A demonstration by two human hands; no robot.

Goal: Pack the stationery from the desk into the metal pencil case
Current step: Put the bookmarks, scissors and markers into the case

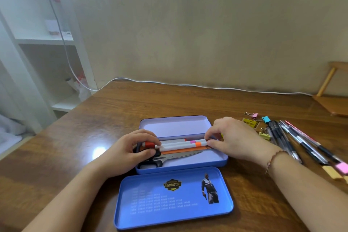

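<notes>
The blue metal pencil case (216, 162) lies open in the middle of the desk. Its lid (169, 213) rests face-up in front of it. Inside lie black-handled scissors (180, 155), an orange flat item (188, 150) and white markers (180, 144) with orange, red and pink bands. My left hand (130, 149) pinches the left ends of the markers. My right hand (239, 137) pinches their right ends. Both hands hold the markers just over the case's far half.
To the right of the case lie several pens (293, 141), coloured binder clips (263, 118) and small erasers (339, 169). A white cable (188, 85) runs along the wall. A white shelf (47, 39) stands at the left, a wooden stand (331, 88) at the far right.
</notes>
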